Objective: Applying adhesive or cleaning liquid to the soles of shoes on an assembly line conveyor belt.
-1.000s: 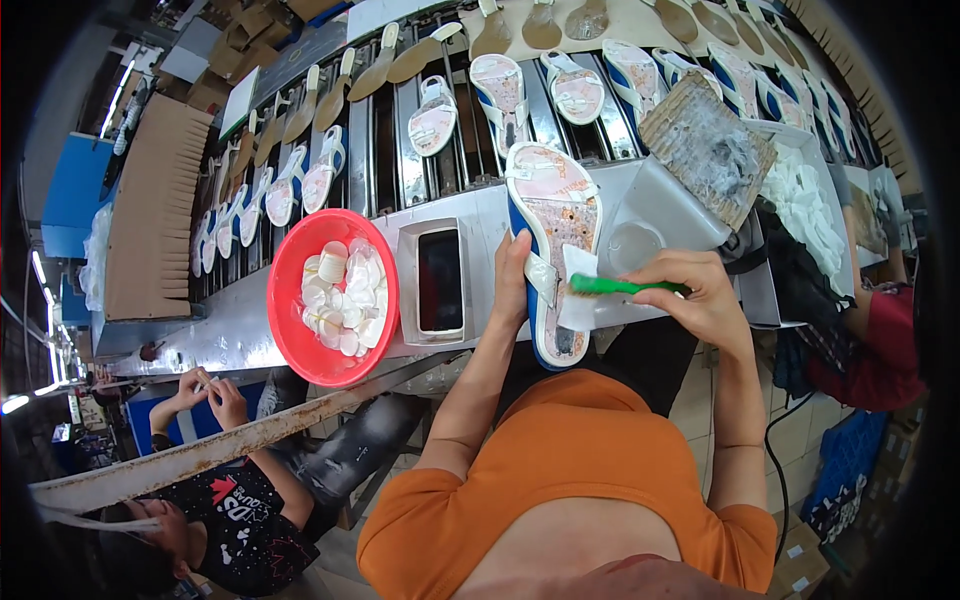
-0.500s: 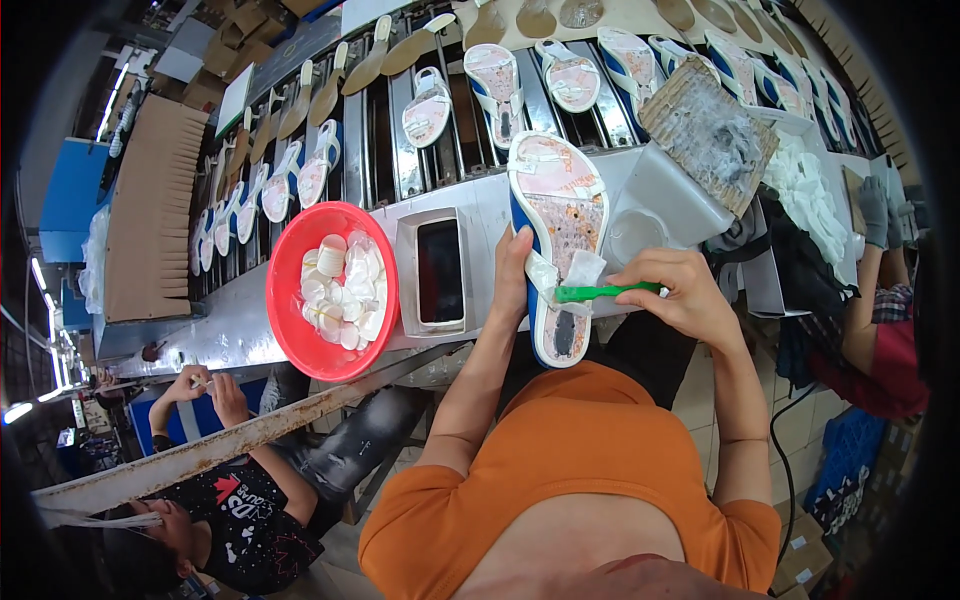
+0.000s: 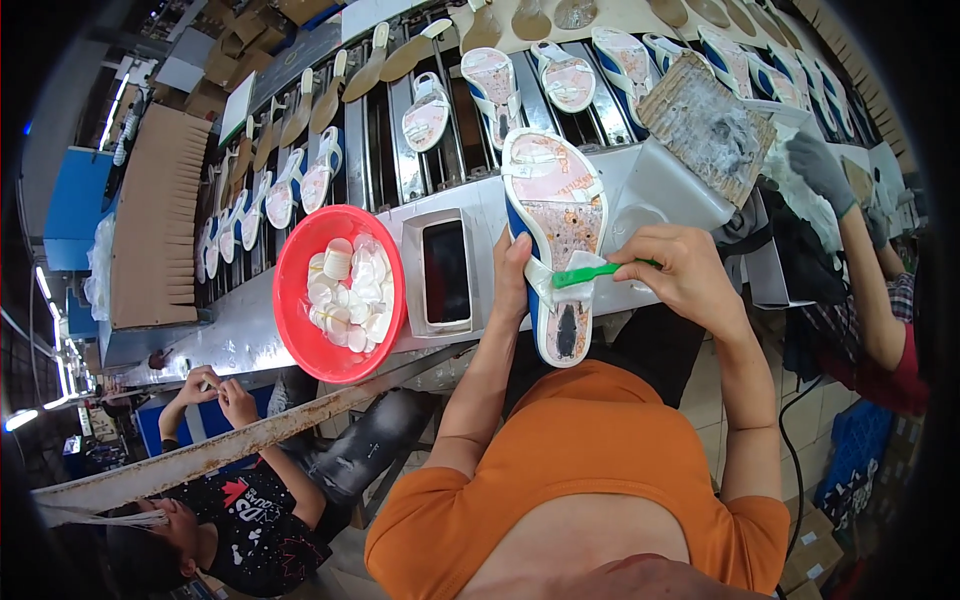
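My left hand [image 3: 511,283] grips an unfinished white-and-blue sandal [image 3: 570,225] by its left side, underside up and toe end away from me. Straps are folded onto its pale, speckled underside, and a dark strip lies near the heel. Between the fingers of my right hand [image 3: 682,268] is a slim green brush [image 3: 588,275], its head laid across a small white patch [image 3: 578,288] toward the heel. Whether bristles touch the patch is hidden. Left of the sandal stands an open white container [image 3: 472,270] with dark contents, beside a red bowl [image 3: 290,335] of white round pieces.
More sandals [image 3: 492,80] and brown soles [image 3: 372,70] line the slatted rack beyond the metal bench. A stained fibrous board [image 3: 705,135] leans over a grey tray at right. A rusty bar [image 3: 230,437] crosses lower left, near a seated person [image 3: 235,520]. A gloved co-worker's hand [image 3: 822,170] reaches in at right.
The brush head has swung down over the white patch, which now lies flatter against the sandal. At right, the co-worker's gloved hand has moved in over the white material.
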`<state>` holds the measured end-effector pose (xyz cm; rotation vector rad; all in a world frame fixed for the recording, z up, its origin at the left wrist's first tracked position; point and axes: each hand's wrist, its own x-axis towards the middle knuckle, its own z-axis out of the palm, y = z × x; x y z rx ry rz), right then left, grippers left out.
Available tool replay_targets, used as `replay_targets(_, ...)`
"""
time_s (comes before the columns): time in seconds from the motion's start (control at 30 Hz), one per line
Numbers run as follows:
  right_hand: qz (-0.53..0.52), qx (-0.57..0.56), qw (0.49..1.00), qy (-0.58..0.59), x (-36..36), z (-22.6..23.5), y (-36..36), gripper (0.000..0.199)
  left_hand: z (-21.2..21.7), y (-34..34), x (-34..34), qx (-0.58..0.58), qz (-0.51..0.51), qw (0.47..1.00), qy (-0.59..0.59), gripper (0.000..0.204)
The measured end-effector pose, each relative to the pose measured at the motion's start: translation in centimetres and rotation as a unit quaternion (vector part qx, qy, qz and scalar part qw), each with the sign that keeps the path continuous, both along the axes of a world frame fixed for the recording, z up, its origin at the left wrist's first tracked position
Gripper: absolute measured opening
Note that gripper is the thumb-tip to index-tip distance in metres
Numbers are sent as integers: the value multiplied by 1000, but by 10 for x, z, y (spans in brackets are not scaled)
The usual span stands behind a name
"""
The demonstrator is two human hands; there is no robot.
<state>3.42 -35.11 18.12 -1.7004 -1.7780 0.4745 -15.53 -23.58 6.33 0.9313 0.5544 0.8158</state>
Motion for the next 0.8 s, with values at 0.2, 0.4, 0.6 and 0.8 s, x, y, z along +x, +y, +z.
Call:
replay_targets(0.2, 8, 36, 998, -50, 2, 10, 10, 14, -2, 1, -1, 11, -9, 1000, -12, 70)
replay_targets(0.4, -38, 97, 991, -89, 0, 18, 16, 9, 1, -1, 0, 9, -1, 1000, -30, 68)
replay_targets(0.6, -137, 223, 964, 47, 3, 11, 21, 10, 0, -9, 3, -58, 24, 997, -47, 65)
replay_targets(0.8, -110, -2, 957, 267, 15, 9, 7, 17, 0, -4, 7, -31, 26, 998, -38, 62)
